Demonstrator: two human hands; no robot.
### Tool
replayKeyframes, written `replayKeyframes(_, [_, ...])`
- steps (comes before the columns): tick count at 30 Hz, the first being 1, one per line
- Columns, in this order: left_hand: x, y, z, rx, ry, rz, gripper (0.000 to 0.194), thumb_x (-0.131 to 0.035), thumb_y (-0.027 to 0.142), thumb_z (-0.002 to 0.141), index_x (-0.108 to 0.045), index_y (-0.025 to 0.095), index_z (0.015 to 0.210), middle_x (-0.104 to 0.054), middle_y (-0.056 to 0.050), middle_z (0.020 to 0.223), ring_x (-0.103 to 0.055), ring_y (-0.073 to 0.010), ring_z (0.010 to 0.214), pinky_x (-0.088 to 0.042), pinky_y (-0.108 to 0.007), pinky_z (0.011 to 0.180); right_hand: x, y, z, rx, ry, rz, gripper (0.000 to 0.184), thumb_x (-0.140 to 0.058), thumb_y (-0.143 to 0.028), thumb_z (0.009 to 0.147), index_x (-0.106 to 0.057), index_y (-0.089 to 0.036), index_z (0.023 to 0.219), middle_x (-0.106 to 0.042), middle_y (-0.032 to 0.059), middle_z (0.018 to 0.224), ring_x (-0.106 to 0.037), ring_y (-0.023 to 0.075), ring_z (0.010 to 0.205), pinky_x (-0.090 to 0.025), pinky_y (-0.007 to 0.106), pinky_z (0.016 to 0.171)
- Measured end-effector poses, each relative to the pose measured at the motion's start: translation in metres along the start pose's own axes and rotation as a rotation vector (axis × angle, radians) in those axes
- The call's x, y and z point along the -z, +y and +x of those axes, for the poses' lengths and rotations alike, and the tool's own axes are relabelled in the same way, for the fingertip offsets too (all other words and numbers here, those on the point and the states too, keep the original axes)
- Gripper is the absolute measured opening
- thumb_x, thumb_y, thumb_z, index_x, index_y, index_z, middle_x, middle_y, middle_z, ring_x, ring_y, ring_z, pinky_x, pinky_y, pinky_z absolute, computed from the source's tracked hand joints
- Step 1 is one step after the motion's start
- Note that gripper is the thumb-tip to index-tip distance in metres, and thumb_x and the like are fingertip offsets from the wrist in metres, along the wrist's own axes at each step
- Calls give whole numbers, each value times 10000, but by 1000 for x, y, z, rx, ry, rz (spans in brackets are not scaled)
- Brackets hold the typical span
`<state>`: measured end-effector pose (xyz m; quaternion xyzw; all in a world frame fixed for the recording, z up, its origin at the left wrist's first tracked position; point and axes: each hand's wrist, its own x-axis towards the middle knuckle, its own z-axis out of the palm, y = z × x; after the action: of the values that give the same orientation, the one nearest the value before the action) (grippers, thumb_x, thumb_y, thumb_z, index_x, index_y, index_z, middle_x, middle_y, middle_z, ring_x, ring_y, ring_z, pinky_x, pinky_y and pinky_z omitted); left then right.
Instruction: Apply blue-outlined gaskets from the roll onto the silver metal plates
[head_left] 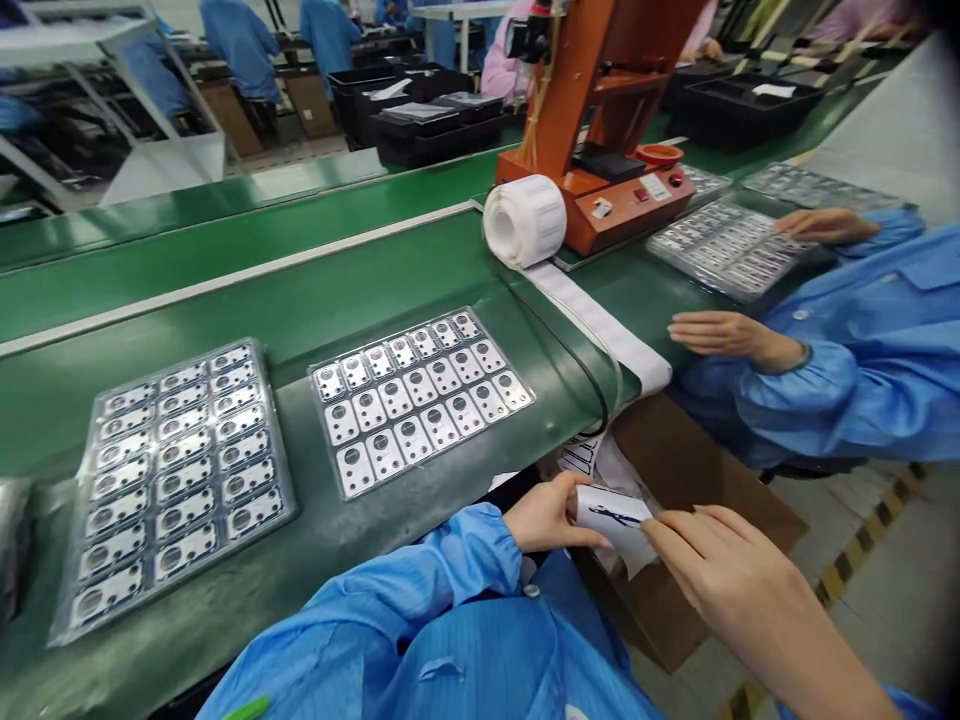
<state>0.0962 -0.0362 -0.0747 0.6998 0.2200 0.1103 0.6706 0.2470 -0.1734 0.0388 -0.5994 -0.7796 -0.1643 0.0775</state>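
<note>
Low in front of me, over a cardboard box, my left hand (553,515) curls thumb and fingers around a bent white label strip (615,512) with a dark mark on it. Fingertips of my right hand (739,565) pinch the strip's right edge. On the green bench to the left lies a clear tray of small metal plates (420,395), each with a round hole. Farther left sits a thicker tray of similar plates (176,475). A white label roll (525,220) stands beyond, its band (600,320) running over the bench edge.
An orange press machine (592,140) stands behind the roll. A black cable (562,350) hangs over the edge. To my right, a co-worker's hands (739,338) are near another plate tray (727,245). The open cardboard box (690,470) is below the bench; black bins (435,125) stand farther back.
</note>
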Motion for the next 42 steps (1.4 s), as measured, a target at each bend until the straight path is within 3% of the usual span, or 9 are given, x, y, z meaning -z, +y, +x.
replayKeyframes(8, [4,-24,0,50,-163,297,1004,-862,423,641,-375,154,1476,-695,-161,1156,-707,-299,950,-509,-315,730,3,6,-15,131,135,282,264,-532,-171,917,-698,-268,1098,-749,31,967,-681,201,841,-485,395,881])
replayKeyframes(14, [17,-37,-41,-23,-1,439,814,-833,393,691,-492,185,1401,-699,-158,1220,-693,-322,1080,-540,-382,876,-17,-22,41,-144,340,572,188,-646,-137,880,-696,-249,1022,-718,28,907,-676,193,816,-548,359,803])
replayKeyframes(16, [27,-23,-70,-65,75,524,677,-824,397,706,-595,168,1300,-698,-175,1223,-687,-334,1095,-539,-396,901,-32,-33,56,-251,388,696,186,-661,-111,864,-697,-239,994,-712,28,913,-679,190,824,-559,349,793])
replayKeyframes(21, [73,53,-153,-17,-12,375,345,-613,400,911,-676,216,1196,-765,-74,1034,-737,-202,875,-536,-248,740,-60,-48,80,-323,402,914,127,-693,-142,849,-713,-235,932,-716,17,872,-685,183,781,-580,319,721])
replayKeyframes(25, [128,93,-186,84,352,430,279,-580,362,933,-689,230,1154,-754,-35,944,-702,-190,863,-517,-275,794,-65,-53,93,-283,434,934,161,-700,-110,837,-717,-234,938,-719,17,870,-686,179,774,-583,316,718])
replayKeyframes(27, [155,92,-190,146,603,640,263,-607,357,911,-691,214,1116,-726,-48,959,-655,-224,919,-504,-342,858,-65,-56,97,-246,468,887,202,-701,-89,829,-719,-238,965,-720,17,873,-689,179,776,-583,325,738])
replayKeyframes(29, [178,82,-191,204,695,849,285,-656,365,874,-679,193,1100,-689,-74,1021,-593,-262,1000,-483,-412,924,-66,-58,100,-211,484,838,240,-701,-72,824,-718,-239,996,-721,19,884,-693,181,780,-583,337,756])
replayKeyframes(34, [204,57,-190,274,572,1079,497,-758,432,779,-616,160,1170,-584,-114,1136,-487,-297,1073,-468,-458,963,-70,-63,102,-172,458,825,264,-699,-57,825,-709,-221,1032,-718,30,910,-698,172,794,-583,325,772])
replayKeyframes(42, [197,52,-192,270,566,1205,630,-769,443,773,-572,129,1283,-565,-161,1229,-493,-331,1112,-477,-507,975,-72,-71,114,-152,415,856,231,-692,-86,834,-717,-230,1013,-732,19,878,-711,170,771,-597,301,734])
